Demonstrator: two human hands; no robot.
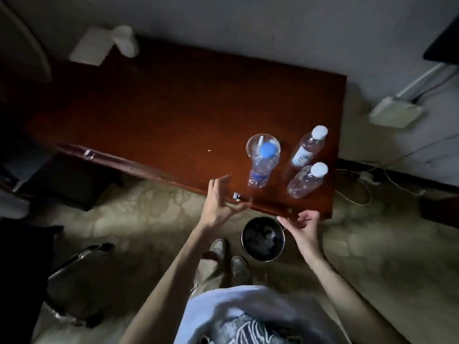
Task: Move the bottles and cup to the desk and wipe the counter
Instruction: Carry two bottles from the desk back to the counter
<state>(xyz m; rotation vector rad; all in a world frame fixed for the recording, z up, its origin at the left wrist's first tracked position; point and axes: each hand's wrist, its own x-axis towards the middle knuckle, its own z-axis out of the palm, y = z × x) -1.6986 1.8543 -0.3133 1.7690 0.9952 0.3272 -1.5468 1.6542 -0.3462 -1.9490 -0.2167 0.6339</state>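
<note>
Both hands empty, fingers spread: left hand (218,204) w/ fingers over the dark red-brown wooden desk (173,103) front edge, right hand (304,225) just off it. Best to draw back slowly, no knocking. Count: 3 clear plastic bottles, one blue-capped (260,167), two white-capped (309,147) (306,181); 1 clear plastic cup (252,145), all at the desk's right end.

The bench (173,108) is a dark reddish-brown wood. On it, one clear bottle (260,167) has a blue cap (267,149), and the two other clear bottles (308,147) (306,181) have white caps, one with a white label. The floor (154,214) is beige with a mottled stone pattern, the bin (263,238) is black with a silver rim, and the shirt (238,316) is pale blue with a dark print.
</note>
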